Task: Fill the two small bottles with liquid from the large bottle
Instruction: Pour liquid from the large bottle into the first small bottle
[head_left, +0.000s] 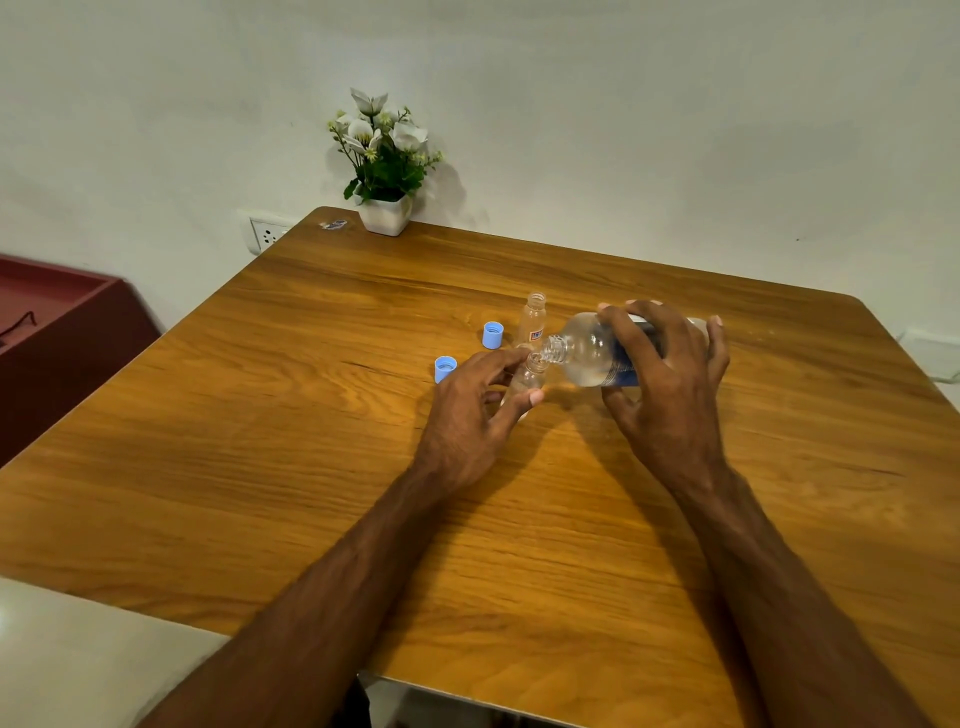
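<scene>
My right hand (670, 384) grips the large clear bottle (587, 353), tipped on its side with its open mouth pointing left. That mouth sits right over the neck of a small clear bottle (527, 376), which my left hand (467, 410) holds between thumb and fingers on the wooden table (311, 415). A second small bottle (533, 317) stands upright and uncapped just behind. Two blue caps lie on the table: one (492, 334) left of the far bottle, another (444, 368) beside my left hand's knuckles.
A white pot of artificial flowers (384, 166) stands at the table's far edge by the wall, with a small object (333, 224) to its left. A dark red cabinet (62, 332) stands to the left, and a wall socket (267, 235) is behind the table corner.
</scene>
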